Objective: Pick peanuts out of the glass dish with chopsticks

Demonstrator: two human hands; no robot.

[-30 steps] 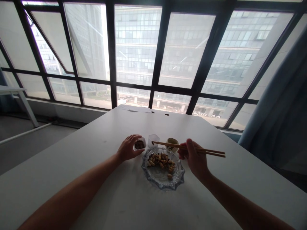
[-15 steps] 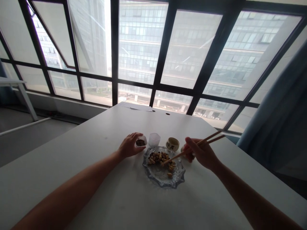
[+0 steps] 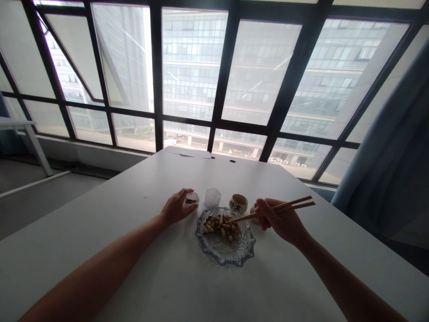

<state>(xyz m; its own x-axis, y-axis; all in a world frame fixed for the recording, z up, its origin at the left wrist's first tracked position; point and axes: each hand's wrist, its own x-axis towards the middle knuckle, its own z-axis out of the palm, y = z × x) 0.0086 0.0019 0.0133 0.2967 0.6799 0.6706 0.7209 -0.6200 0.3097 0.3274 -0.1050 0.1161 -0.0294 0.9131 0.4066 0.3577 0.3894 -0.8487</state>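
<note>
My left hand point(image 3: 176, 206) has its fingers around a small white cup point(image 3: 192, 197) with dark bits inside. My right hand point(image 3: 281, 219) grips a pair of wooden chopsticks point(image 3: 268, 211). Their tips rest among a heap of nuts point(image 3: 223, 227), light-shelled and brown, in a scalloped clear glass plate point(image 3: 223, 261). Just behind the plate stand another white cup point(image 3: 212, 197) and a cream ceramic cup point(image 3: 238, 204) with black characters. A further pale cup point(image 3: 254, 210) is partly hidden behind my right fingers.
The white table point(image 3: 150, 277) reaches to the windows, with paper sheets point(image 3: 187, 152) and dark round holes at its far end. A blue curtain point(image 3: 385, 134) hangs at right; another white table point(image 3: 15, 123) stands at left.
The left-hand cup has tilted back more upright. The chopstick tips have shifted toward the back of the heap, and the nuts lie more bunched together, including the one nearest the front.
</note>
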